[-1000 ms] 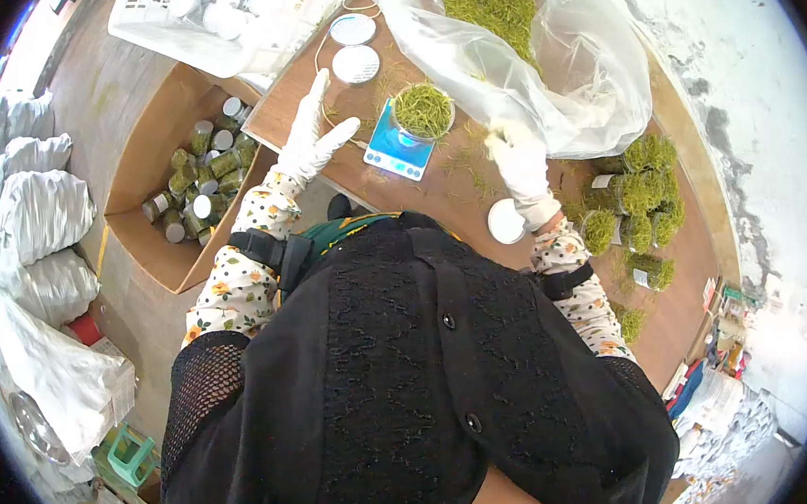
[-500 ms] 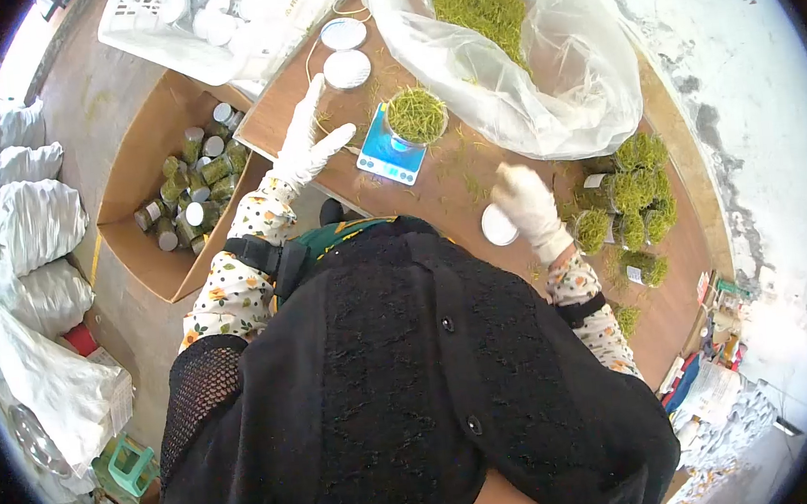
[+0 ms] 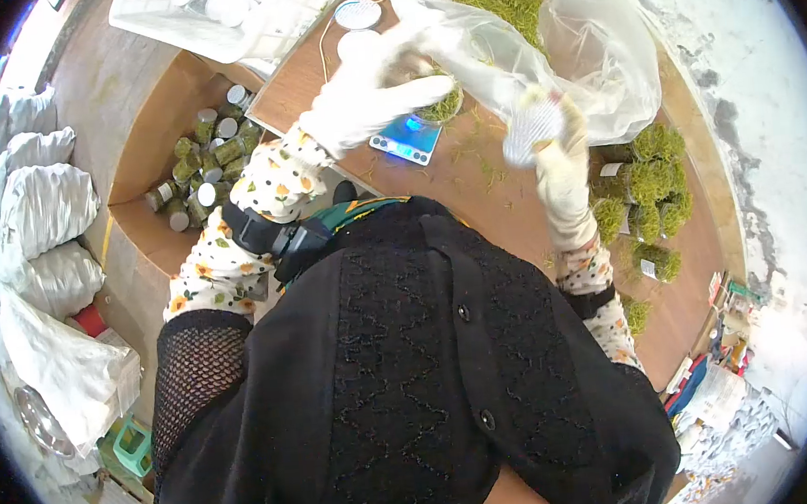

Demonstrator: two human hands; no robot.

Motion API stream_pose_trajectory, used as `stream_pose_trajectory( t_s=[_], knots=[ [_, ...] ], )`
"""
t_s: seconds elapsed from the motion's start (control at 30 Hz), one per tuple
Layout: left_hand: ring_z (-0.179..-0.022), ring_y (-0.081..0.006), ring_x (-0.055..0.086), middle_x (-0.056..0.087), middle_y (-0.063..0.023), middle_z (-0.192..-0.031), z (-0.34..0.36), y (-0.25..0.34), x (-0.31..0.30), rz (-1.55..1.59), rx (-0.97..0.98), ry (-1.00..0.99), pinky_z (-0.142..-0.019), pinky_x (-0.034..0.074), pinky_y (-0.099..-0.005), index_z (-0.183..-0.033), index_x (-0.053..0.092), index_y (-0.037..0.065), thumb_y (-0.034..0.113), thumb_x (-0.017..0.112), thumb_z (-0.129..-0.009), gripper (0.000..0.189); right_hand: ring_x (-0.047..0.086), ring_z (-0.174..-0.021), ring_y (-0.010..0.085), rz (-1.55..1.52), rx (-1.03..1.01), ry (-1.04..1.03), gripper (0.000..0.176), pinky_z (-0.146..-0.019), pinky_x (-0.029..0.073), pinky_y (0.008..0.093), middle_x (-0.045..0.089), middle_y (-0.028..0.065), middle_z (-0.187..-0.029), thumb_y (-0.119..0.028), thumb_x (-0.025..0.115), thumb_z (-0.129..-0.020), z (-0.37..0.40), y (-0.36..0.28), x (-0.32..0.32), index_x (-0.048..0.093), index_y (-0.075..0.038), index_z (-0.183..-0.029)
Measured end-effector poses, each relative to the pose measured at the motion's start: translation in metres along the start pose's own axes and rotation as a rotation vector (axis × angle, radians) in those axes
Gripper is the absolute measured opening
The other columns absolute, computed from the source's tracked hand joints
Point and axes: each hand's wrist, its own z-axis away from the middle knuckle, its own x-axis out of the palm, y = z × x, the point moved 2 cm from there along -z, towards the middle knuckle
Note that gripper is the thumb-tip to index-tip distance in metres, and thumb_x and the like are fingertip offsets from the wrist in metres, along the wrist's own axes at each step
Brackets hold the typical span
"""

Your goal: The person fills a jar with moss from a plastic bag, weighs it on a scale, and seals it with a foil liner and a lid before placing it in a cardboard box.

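Head view: your right hand [image 3: 561,149] is closed on a white lid [image 3: 534,126]. Your left hand [image 3: 363,94] has thumb and fingers apart about a jar [image 3: 447,109]; can't tell if they grip it. Brown wooden table [image 3: 494,193], green scraps scattered over it. Plastic bag [image 3: 612,70] of greens at the far side, filled jars [image 3: 653,171] to the right. Floor left: cardboard box [image 3: 145,163] of capped jars, white sacks [image 3: 44,200] beyond. Pale patchy wall [image 3: 720,56] on the right. Jar's at your left thumb, by the scale [image 3: 406,143]; lid's well inside your right grip, apart from the jar.
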Motion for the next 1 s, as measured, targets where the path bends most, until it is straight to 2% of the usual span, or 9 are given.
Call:
stream_pose_trajectory(
  t_s=[0.13,0.23,0.27,0.37,0.5,0.6,0.73,0.9,1.0],
  knots=[
    [-0.079,-0.0145,0.067,0.068,-0.0095,-0.104,-0.006,0.043,0.035,0.536,-0.400,-0.287,-0.065,0.055,-0.0261,-0.121,0.060,0.003,0.039,0.069,-0.091,0.047,0.056,-0.117,0.0226,-0.147,-0.536,-0.073,0.076,-0.098,0.048,0.0369,0.056,0.0138,-0.125,-0.013,0.080,-0.078,-0.037,-0.047,0.078,0.036,-0.002,-0.139],
    [-0.057,-0.0087,0.061,0.069,-0.0040,-0.081,-0.024,0.041,0.024,0.498,-0.243,-0.210,-0.046,0.047,-0.0212,-0.107,0.065,0.006,0.042,0.065,-0.093,0.039,0.057,-0.116,0.0240,0.053,-0.338,-0.265,0.074,-0.095,0.050,0.0374,0.057,0.0168,-0.126,-0.012,0.082,-0.076,-0.046,-0.053,0.081,0.039,-0.003,-0.136],
    [-0.057,-0.0035,0.056,0.062,0.0016,-0.073,-0.031,0.037,0.020,0.414,-0.190,-0.232,-0.048,0.044,-0.0181,-0.106,0.064,0.005,0.034,0.059,-0.098,0.031,0.058,-0.114,0.0265,0.309,-0.482,-0.313,0.073,-0.092,0.051,0.0387,0.057,0.0166,-0.127,-0.014,0.083,-0.073,-0.051,-0.059,0.084,0.043,-0.004,-0.133],
    [-0.052,-0.0073,0.056,0.065,-0.0014,-0.072,-0.034,0.046,0.017,0.243,-0.239,-0.245,-0.045,0.043,-0.0197,-0.102,0.066,0.007,0.042,0.063,-0.094,0.035,0.059,-0.110,0.0317,1.165,-0.878,-0.321,0.073,-0.088,0.052,0.0414,0.058,0.0153,-0.129,-0.018,0.085,-0.068,-0.054,-0.075,0.087,0.049,-0.004,-0.130],
    [-0.067,-0.0095,0.061,0.066,-0.0039,-0.081,-0.038,0.055,0.010,0.134,-0.186,-0.265,-0.058,0.050,-0.0242,-0.108,0.065,0.005,0.041,0.064,-0.094,0.039,0.058,-0.110,0.0295,0.979,-0.621,-0.347,0.069,-0.092,0.049,0.0401,0.058,0.0126,-0.129,-0.025,0.081,-0.073,-0.059,-0.064,0.079,0.051,-0.003,-0.132],
    [-0.091,-0.0125,0.063,0.067,-0.0052,-0.101,-0.033,0.036,-0.018,-0.257,0.057,-0.080,-0.080,0.051,-0.0294,-0.118,0.062,0.002,0.035,0.064,-0.094,0.040,0.059,-0.108,0.0212,0.749,-0.307,-0.303,0.061,-0.090,0.049,0.0367,0.060,0.0085,-0.126,-0.022,0.076,-0.082,-0.078,-0.023,0.052,0.050,-0.002,-0.133],
    [-0.118,-0.0257,0.054,0.060,-0.0164,-0.123,0.017,-0.037,-0.061,-0.421,-0.171,0.081,-0.103,0.042,-0.0395,-0.132,0.054,0.001,0.040,0.079,-0.079,0.070,0.057,-0.110,0.0159,0.066,0.388,-0.244,0.050,-0.092,0.047,0.0323,0.061,0.0073,-0.124,-0.025,0.065,-0.093,-0.079,0.030,0.025,0.050,-0.001,-0.134],
    [-0.136,-0.0405,0.039,0.043,-0.0278,-0.143,0.042,-0.078,-0.040,-0.707,-0.249,-0.112,-0.113,0.034,-0.0448,-0.147,0.034,0.002,0.053,0.086,-0.060,0.114,0.057,-0.114,0.0190,0.174,0.295,-0.344,0.041,-0.093,0.047,0.0305,0.059,0.0117,-0.129,-0.026,0.056,-0.099,-0.100,0.082,0.042,0.054,-0.002,-0.132],
    [-0.136,-0.0385,0.039,0.043,-0.0234,-0.144,0.032,-0.086,-0.024,-0.653,-0.171,-0.078,-0.112,0.035,-0.0447,-0.151,0.028,0.009,0.049,0.085,-0.061,0.114,0.058,-0.112,0.0233,0.850,0.088,-0.479,0.043,-0.095,0.047,0.0339,0.059,0.0145,-0.127,-0.029,0.059,-0.097,-0.112,0.075,0.068,0.056,-0.003,-0.130]
  ],
)
